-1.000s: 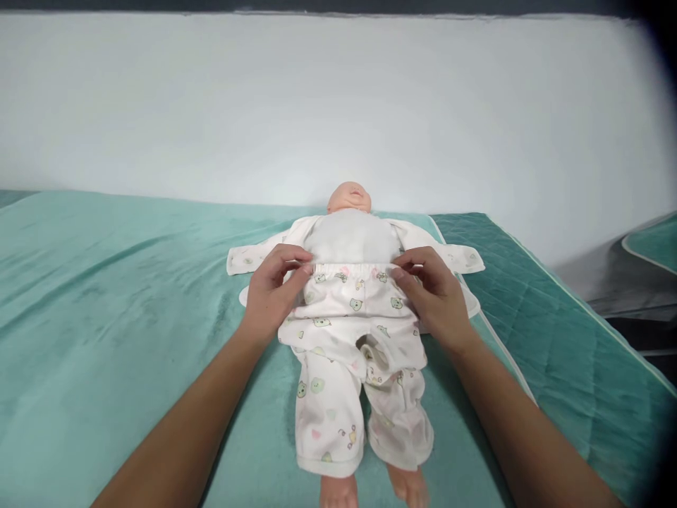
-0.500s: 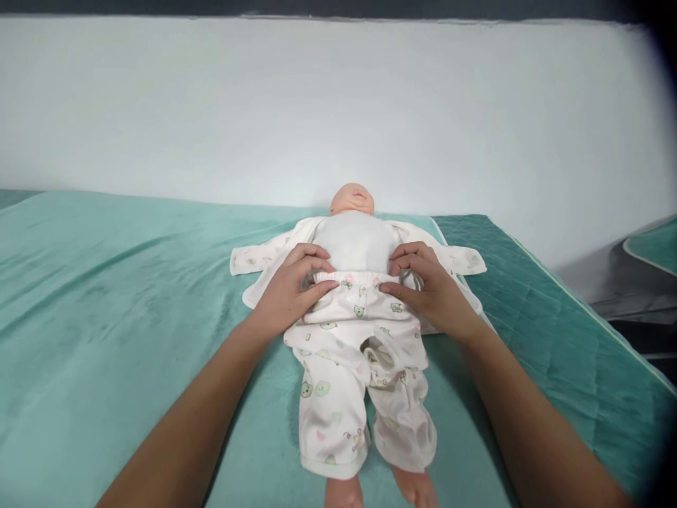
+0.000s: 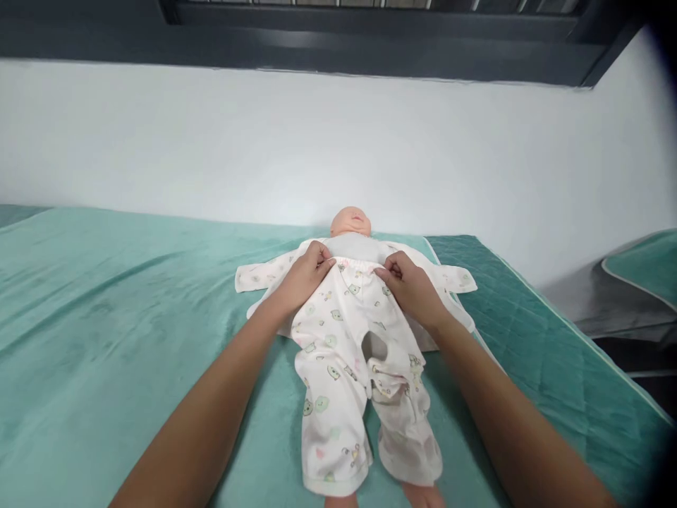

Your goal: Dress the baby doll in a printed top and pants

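Observation:
A baby doll [image 3: 351, 221] lies on its back, head toward the wall and feet toward me. White printed baby pants [image 3: 338, 331] cover its legs, with an opening at the crotch. My left hand [image 3: 308, 271] pinches one side of the elastic waistband, and my right hand [image 3: 406, 281] pinches the other side. The band is stretched up over the doll's belly. Under the doll a white long-sleeved top [image 3: 259, 275] lies spread open, its sleeves out to both sides. A pale undergarment [image 3: 355, 247] shows on the chest above the band.
A green cover [image 3: 132, 339] lies beneath the doll, with a darker quilted mat [image 3: 534, 339] at its right. Behind stands a white wall [image 3: 317, 141] under a dark frame [image 3: 317, 46]. Another green padded surface [image 3: 645, 271] is at the far right.
Both hands have closed on the waistband and drawn it higher up the belly toward the chest. The pants' front is pulled smoother. The view has tilted up, showing more of the dark frame.

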Available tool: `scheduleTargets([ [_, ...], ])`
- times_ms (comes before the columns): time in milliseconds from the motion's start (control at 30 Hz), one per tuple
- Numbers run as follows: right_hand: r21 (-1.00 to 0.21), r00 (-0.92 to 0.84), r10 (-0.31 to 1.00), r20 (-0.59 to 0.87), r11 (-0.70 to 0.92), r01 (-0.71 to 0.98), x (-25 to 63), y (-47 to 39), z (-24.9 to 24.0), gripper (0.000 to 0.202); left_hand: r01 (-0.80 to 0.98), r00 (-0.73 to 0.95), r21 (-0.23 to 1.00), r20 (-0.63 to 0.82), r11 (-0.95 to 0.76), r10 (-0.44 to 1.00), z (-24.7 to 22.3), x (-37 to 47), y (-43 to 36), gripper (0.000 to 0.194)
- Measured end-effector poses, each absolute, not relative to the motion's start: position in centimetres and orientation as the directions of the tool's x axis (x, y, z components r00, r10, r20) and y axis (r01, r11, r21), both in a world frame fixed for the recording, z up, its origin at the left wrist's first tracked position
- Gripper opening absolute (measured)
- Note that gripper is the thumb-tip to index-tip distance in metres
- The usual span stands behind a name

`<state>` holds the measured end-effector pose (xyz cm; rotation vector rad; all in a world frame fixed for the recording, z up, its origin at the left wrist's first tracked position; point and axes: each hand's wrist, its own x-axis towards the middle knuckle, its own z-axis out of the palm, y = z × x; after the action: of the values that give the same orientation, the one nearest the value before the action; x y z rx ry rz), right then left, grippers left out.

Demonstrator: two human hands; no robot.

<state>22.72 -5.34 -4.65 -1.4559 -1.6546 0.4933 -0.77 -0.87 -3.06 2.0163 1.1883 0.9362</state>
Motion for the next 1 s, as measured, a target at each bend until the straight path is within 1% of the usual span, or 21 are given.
scheduleTargets([
  [67, -0.769, 0.06, 0.956, 0.287, 0.193, 0.609, 22.9, -4.1, -4.4, 0.022, 0.414, 0.381, 0.834, 0.206, -0.365, 0.902, -2.7, -0.9, -0.3, 0.019],
  [167, -0.824, 0.052, 0.975, 0.216, 0.153, 0.546, 23.1, -3.2, -4.4, 0.027, 0.332, 0.355, 0.906, 0.137, -0.262, 0.925, -2.8, -1.1, -0.2, 0.024],
  [233, -0.875, 0.047, 0.982, 0.182, 0.14, 0.463, 23.1, -3.3, -4.7, 0.029, 0.282, 0.345, 0.933, 0.12, -0.225, 0.931, -3.1, -1.2, -0.7, 0.025],
  [300, -0.909, 0.036, 0.983, 0.179, 0.151, 0.387, 23.1, -3.7, -4.9, 0.029, 0.269, 0.338, 0.932, 0.146, -0.244, 0.93, -3.3, -1.1, -1.2, 0.026],
  [367, -0.905, 0.026, 0.974, 0.226, 0.2, 0.375, 23.0, -4.2, -5.0, 0.027, 0.312, 0.322, 0.891, 0.228, -0.33, 0.919, -3.4, -1.0, -1.6, 0.025],
  [467, -0.801, 0.006, 0.905, 0.426, 0.374, 0.468, 23.1, -4.4, -5.0, 0.023, 0.412, 0.311, 0.761, 0.4, -0.501, 0.862, -3.4, -0.7, -1.7, 0.02],
  [533, -0.729, -0.037, 0.854, 0.519, 0.464, 0.502, 23.1, -4.2, -4.8, 0.021, 0.44, 0.321, 0.704, 0.457, -0.558, 0.83, -3.4, -0.6, -1.4, 0.016],
  [567, -0.716, -0.05, 0.847, 0.529, 0.477, 0.51, 23.1, -4.1, -4.8, 0.02, 0.445, 0.322, 0.7, 0.457, -0.558, 0.829, -3.4, -0.5, -1.2, 0.016],
  [767, -0.753, 0.027, 0.911, 0.412, 0.324, 0.573, 22.9, -2.7, -4.5, 0.021, 0.508, 0.249, 0.754, 0.334, -0.416, 0.909, -3.5, 0.3, 1.5, 0.016],
  [867, -0.75, 0.048, 0.928, 0.368, 0.266, 0.605, 23.0, -1.1, -4.3, 0.023, 0.489, 0.259, 0.796, 0.259, -0.357, 0.931, -3.6, 0.4, 3.5, 0.019],
  [1000, -0.785, 0.059, 0.967, 0.246, 0.163, 0.598, 23.2, 1.3, -4.2, 0.026, 0.44, 0.256, 0.86, 0.156, -0.259, 0.954, -3.8, 0.3, 4.8, 0.023],
])
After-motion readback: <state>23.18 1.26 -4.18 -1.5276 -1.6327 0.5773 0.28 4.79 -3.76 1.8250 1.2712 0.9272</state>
